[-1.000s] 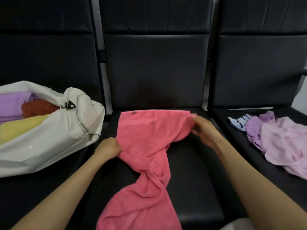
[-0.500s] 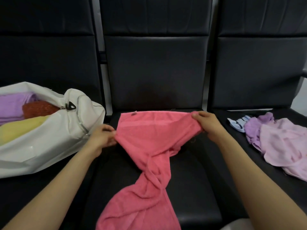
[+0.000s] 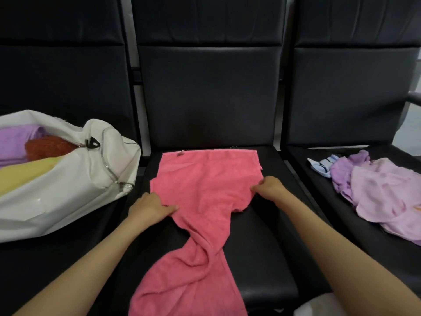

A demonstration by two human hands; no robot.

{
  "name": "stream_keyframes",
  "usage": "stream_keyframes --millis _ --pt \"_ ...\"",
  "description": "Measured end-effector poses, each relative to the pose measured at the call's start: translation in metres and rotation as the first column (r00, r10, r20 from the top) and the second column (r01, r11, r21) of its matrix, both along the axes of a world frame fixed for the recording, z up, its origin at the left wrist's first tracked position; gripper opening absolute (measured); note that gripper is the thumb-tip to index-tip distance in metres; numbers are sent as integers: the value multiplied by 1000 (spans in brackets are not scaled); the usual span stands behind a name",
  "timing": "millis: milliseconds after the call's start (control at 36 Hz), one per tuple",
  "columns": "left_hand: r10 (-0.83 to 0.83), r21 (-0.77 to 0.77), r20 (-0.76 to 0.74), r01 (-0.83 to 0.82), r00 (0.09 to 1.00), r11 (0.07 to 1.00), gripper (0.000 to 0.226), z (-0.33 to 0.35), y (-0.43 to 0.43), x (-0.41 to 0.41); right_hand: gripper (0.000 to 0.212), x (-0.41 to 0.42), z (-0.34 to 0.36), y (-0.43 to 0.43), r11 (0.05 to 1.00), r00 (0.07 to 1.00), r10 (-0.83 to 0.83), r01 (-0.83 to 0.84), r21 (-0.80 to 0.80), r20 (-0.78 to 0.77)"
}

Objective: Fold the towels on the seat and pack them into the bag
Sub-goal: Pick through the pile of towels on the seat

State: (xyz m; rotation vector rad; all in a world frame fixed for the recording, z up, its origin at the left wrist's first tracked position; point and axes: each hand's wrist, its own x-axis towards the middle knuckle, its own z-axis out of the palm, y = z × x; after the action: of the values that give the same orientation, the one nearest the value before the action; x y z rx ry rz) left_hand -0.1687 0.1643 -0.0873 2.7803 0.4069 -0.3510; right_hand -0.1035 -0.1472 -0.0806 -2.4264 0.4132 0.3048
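A pink towel (image 3: 205, 190) lies on the middle black seat (image 3: 262, 236). Its far part is spread flat, its middle is twisted narrow, and its near end hangs over the seat's front edge. My left hand (image 3: 149, 207) pinches the towel's left edge. My right hand (image 3: 270, 187) pinches its right edge. A white zip bag (image 3: 68, 183) lies open on the left seat, holding purple, orange and yellow folded towels. On the right seat lies a crumpled pale pink towel (image 3: 385, 197) with a purple cloth (image 3: 344, 172) partly under it.
A small light blue cloth (image 3: 321, 166) lies at the far end of the right seat. Black seat backs (image 3: 209, 87) rise behind all three seats. Something white shows at the bottom right corner.
Both hands slid down the towel's side edges toward me, from near its far corners to its middle. The far part of the towel now lies flatter and wider on the seat.
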Motion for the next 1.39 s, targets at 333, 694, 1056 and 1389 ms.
stream_keyframes --millis 333,694,1056,1389 --pt "-60 -104 162 78 985 992 46 13 -17 -26 22 -6 1 2 957 960 -65 -17 288 271" --pt "-124 33 159 120 979 992 15 12 1 -21 21 -29 56 -17 824 988 67 -132 550 137" --pt "3 -116 274 30 962 993 53 17 22 -11 19 -24 43 -44 935 966 -88 -3 355 242" --pt "-42 60 -14 43 999 997 42 19 14 -38 38 -60 21 -14 929 953 273 -297 -221 -134"
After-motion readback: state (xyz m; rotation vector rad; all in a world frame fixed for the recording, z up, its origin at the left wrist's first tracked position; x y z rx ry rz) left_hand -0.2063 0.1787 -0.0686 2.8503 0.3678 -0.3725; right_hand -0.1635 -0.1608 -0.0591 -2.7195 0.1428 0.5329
